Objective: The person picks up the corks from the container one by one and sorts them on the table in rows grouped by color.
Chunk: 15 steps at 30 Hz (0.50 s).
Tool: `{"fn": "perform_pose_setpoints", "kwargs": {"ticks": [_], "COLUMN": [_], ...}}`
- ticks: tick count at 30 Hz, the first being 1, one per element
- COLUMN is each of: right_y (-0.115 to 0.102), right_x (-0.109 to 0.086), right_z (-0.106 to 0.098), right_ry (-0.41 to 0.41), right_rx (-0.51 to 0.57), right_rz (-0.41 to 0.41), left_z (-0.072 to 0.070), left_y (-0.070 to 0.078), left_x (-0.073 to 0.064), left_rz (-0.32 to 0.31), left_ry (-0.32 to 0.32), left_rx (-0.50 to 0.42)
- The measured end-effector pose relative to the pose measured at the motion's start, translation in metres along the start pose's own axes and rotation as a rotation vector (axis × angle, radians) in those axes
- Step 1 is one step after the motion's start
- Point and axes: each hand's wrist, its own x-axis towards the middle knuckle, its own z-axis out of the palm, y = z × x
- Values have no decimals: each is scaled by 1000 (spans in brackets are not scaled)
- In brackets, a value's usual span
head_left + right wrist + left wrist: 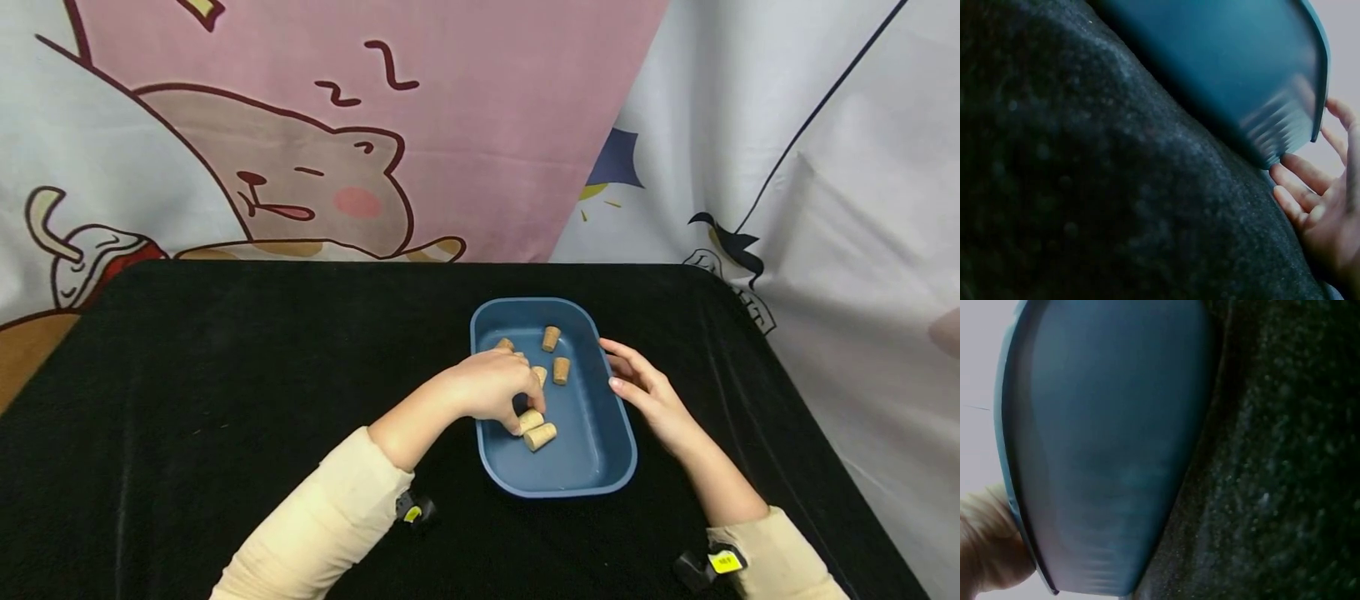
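A blue rectangular tray (585, 479) stands on the black cloth with several corks inside. My left hand (495, 385) reaches over its left rim, thumb and a finger curled at the two ends of a pale cork (530, 419). Right beside that one lies another cork (540, 437). Farther back are a darker cork (561, 371) and one more cork (551, 337); others are partly hidden behind the left hand. My right hand (651, 398) touches the tray's right side with relaxed fingers. In the right wrist view, those fingertips (1288, 159) meet the tray's outer wall.
The black cloth (262, 375) covers the table around the tray. Behind its back edge hangs a curtain (480, 167) with a cartoon animal. Wrist cameras sit on both cream sleeves (322, 508).
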Motion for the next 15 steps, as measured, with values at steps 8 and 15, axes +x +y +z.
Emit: {"fn": "perform_pose_setpoints", "kwargs": {"ticks": [8, 15], "right_y": [1, 1], "right_x": [0, 0], "right_z": [0, 0], "right_ry": [0, 1], "right_rx": [-12, -21], "right_rz": [5, 2], "left_z": [1, 3], "left_y": [-3, -9], "left_x": [-2, -4], "left_rz": [49, 137], "left_ry": [78, 196], "left_rx": [-71, -128]}}
